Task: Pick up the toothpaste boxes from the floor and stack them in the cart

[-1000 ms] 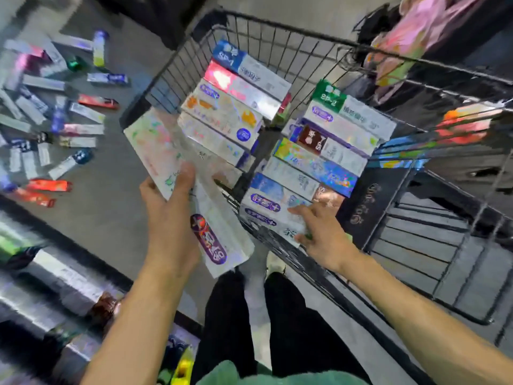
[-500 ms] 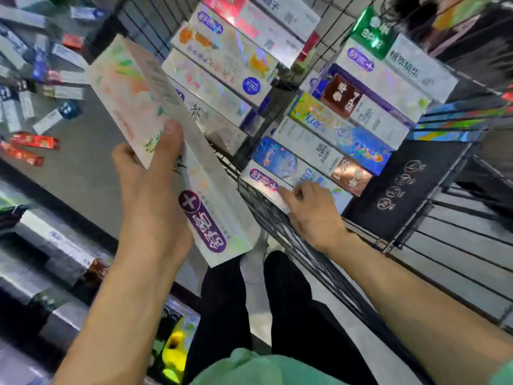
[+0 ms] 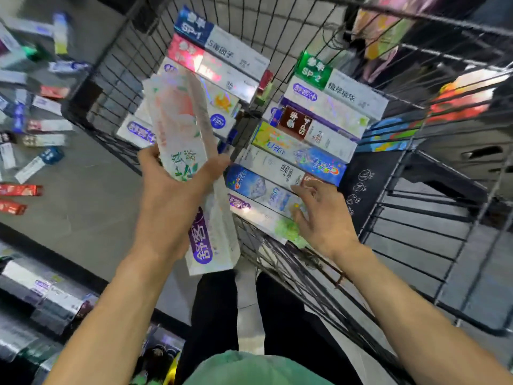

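Head view: your left grip (image 3: pixel 177 187) clamps the box (image 3: pixel 191 162), its length running lengthwise beside the cart's (image 3: pixel 116 79) stack (image 3: pixel 216 79); right hand (image 3: pixel 319 218), fingers apart, rests on the row (image 3: pixel 291 173).

White toothpaste box (image 3: pixel 191 151) held tilted above boxes stacked (image 3: pixel 305 129) in wire cart (image 3: pixel 116 65).

The blue box (image 3: pixel 194 27) reads "SP-1", the green box (image 3: pixel 312 69) "SP-2".

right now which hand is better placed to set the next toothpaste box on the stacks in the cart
Left. The left hand already grips the long white floral toothpaste box over the black wire cart; the right hand is open on the near right stack.
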`<state>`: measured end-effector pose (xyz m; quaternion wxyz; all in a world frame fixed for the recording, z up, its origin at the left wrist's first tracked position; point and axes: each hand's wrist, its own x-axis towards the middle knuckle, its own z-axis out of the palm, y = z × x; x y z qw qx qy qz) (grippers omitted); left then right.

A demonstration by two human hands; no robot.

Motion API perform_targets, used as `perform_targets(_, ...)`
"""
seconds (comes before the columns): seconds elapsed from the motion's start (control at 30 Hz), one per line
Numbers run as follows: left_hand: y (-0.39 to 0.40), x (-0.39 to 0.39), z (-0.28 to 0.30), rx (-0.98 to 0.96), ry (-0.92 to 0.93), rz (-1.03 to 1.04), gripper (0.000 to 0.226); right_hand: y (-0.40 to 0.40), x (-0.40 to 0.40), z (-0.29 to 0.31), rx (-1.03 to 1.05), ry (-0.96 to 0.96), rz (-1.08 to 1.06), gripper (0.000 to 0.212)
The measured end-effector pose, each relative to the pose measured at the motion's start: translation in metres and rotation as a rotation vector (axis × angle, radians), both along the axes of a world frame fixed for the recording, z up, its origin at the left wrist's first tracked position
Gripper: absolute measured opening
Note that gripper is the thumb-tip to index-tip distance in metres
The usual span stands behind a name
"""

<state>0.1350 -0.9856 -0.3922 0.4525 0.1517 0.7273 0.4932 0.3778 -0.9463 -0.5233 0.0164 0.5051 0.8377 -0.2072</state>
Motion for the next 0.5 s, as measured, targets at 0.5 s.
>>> perform_targets(0.5,0.18,0.069,-0.05,0.136,1.008,-1.419,0.082,0.034,0.067,0.125,0.221,0.073,-0.487,0.079)
